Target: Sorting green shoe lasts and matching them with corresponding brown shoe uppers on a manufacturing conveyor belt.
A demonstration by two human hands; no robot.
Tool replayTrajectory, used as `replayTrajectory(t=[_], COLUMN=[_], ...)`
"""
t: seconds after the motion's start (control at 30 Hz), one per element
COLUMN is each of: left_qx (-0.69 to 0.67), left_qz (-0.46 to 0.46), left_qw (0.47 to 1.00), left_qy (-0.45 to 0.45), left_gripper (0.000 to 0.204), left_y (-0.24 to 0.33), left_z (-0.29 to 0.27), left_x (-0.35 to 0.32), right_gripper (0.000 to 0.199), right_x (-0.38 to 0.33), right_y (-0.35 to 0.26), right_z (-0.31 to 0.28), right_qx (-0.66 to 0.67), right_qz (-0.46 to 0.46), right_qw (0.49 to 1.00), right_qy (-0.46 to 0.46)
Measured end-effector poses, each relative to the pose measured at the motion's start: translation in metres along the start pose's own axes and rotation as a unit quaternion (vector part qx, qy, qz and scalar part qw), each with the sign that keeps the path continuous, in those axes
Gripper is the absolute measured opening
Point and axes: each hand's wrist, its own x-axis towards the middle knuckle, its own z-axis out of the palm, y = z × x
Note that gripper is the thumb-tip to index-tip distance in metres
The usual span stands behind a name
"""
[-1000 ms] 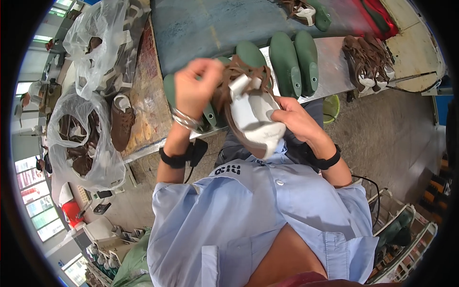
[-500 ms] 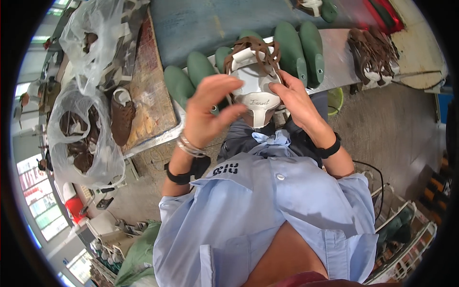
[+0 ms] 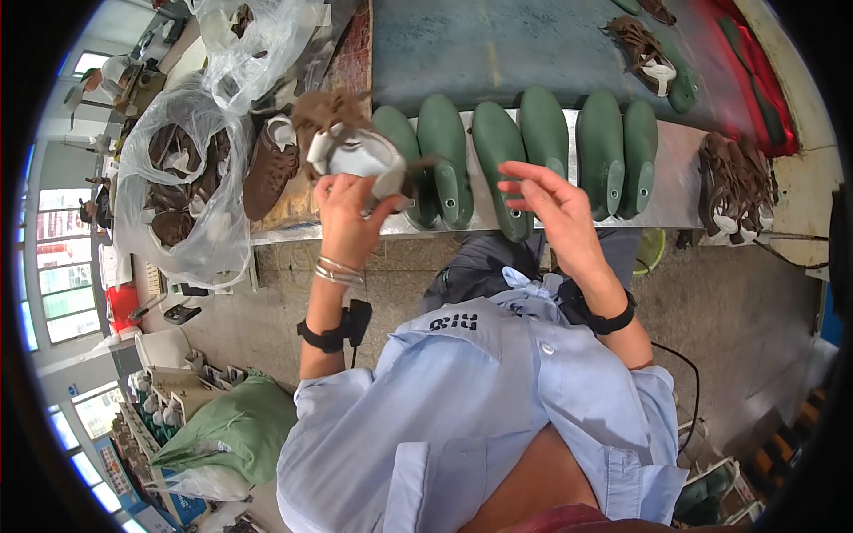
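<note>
We held a brown shoe [image 3: 360, 160] in our left hand [image 3: 348, 218], the fingers closed on its near side, at the left end of the row of green lasts [image 3: 499, 160]. The shoe was tilted and showed its white lining; its laces were blurred. Our right hand [image 3: 560, 213] held nothing: its fingers were loosely stretched over the middle of the row, and we could not tell whether they touched the last behind them. The six lasts of the row lay side by side on a metal surface [image 3: 680, 169], their holed ends toward us.

Left of the row lay a second shoe [image 3: 269, 182], and farther left of the row was a clear plastic bag [image 3: 222, 253] with more brown shoes inside. Well to the right of the row, we had a cluster of laced shoes [image 3: 733, 182] packed closely together. Beyond the row's right end were a laced shoe [image 3: 633, 44] and, just beside it, a loose green last [image 3: 684, 84].
</note>
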Motion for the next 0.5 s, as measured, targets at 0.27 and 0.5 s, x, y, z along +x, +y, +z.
replayTrajectory(t=[0.27, 0.5], left_qx=[0.032, -0.221], left_qz=[-0.012, -0.228], left_qw=[0.97, 0.933], left_qy=[-0.242, -0.17], left_gripper=[0.041, 0.055], left_y=[-0.119, -0.072], left_z=[0.06, 0.062], left_x=[-0.059, -0.05], right_gripper=[0.027, 0.026], right_x=[-0.018, -0.055], right_y=[0.013, 0.047], right_z=[-0.049, -0.111], right_qx=[-0.027, -0.1], right_qz=[0.037, 0.067], right_qw=[0.992, 0.955], right_qy=[0.115, 0.272])
